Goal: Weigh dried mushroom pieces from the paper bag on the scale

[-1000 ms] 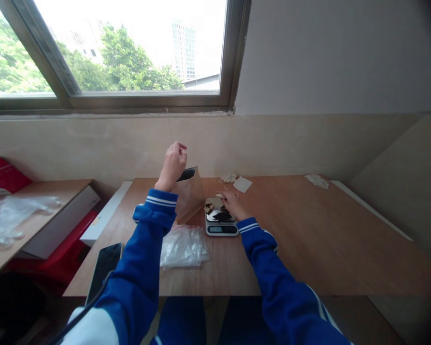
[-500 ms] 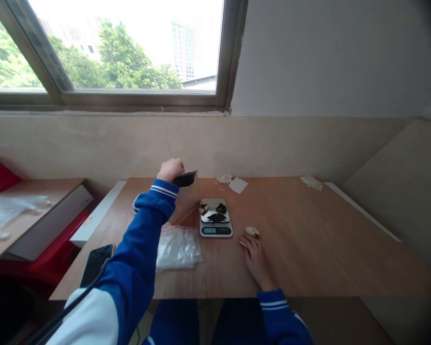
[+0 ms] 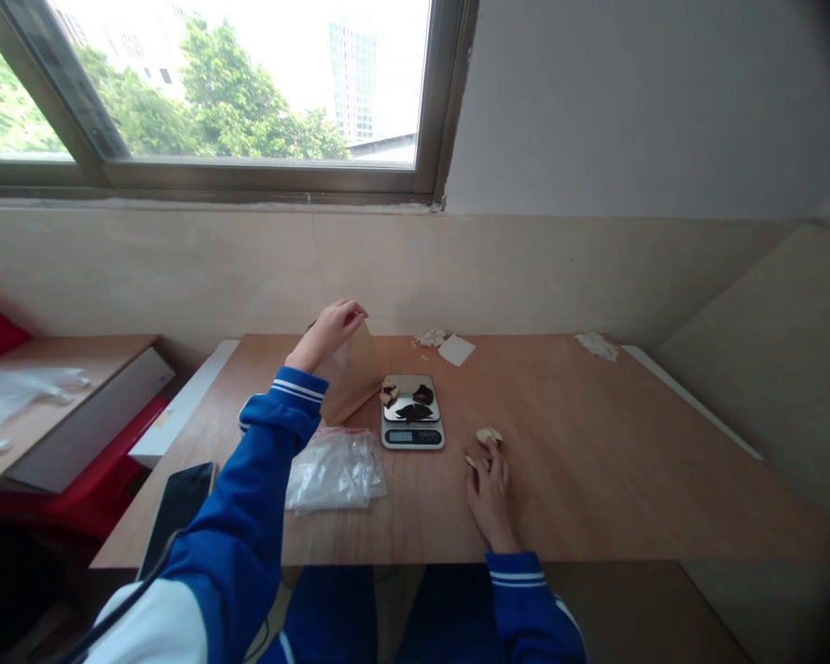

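My left hand [image 3: 333, 332] is raised at the top of a brown paper bag [image 3: 352, 378], its fingers bent over the bag's upper edge. Part of the bag is hidden behind my wrist and sleeve. On the table, my right hand [image 3: 488, 489] rests with its fingers apart, a fingertip against a pale, rounded piece [image 3: 488, 434]. A second light bit seems to lie under these fingers. Between the hands stands a digital kitchen scale [image 3: 413, 438]. Several dried pieces, like mushrooms, lie on its plate: a dark flat one [image 3: 413, 412], a dark curled one [image 3: 422, 395] and a tan one [image 3: 389, 395].
Clear zip bags [image 3: 336, 470] lie in front of the paper bag. A phone [image 3: 176, 507] is at the table's left edge. White scraps [image 3: 430, 338] and a white paper square [image 3: 456, 349] sit at the back, with crumpled plastic [image 3: 597, 346] farther right.
My left hand has turned and shifted slightly, its fingers now at the bag's right upper edge; the dark opening is mostly covered. My right hand's fingers have spread beside the pale piece.
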A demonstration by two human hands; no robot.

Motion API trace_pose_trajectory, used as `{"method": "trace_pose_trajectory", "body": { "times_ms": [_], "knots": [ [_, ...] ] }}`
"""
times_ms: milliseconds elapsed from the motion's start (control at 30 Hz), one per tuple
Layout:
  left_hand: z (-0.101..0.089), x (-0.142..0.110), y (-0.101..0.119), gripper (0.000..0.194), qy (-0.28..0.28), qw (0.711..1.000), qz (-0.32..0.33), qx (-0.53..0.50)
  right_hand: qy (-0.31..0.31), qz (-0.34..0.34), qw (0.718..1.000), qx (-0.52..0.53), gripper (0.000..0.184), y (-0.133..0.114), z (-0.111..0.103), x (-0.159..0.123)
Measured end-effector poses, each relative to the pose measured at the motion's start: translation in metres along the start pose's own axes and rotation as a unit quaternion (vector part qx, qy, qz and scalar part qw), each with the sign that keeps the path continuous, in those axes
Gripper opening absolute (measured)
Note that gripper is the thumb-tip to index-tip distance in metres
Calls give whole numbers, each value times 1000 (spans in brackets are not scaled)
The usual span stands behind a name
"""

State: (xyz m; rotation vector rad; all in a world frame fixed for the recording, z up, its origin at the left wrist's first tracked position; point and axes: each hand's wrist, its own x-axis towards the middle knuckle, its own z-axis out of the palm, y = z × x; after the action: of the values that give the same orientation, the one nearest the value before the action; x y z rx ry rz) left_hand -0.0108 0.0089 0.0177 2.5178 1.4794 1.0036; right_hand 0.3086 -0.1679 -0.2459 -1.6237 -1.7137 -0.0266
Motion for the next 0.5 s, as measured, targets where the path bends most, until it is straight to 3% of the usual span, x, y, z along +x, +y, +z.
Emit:
{"method": "trace_pose_trajectory", "body": {
  "times_ms": [167,233,367,500],
  "knots": [
    [-4,-16,-4,28,28,999,-23,5,-3,-10,1000,-15,34,3,1,0],
    [-6,-18,-6,28,11,998,-59,21,0,-16,1000,-18,34,3,1,1],
    [-8,-11,-11,32,-140,978,-147,54,5,-19,1000,-19,34,3,1,2],
    [-12,6,-10,32,-242,955,-168,32,10,-12,1000,-21,35,1,1,2]
  ]
}}
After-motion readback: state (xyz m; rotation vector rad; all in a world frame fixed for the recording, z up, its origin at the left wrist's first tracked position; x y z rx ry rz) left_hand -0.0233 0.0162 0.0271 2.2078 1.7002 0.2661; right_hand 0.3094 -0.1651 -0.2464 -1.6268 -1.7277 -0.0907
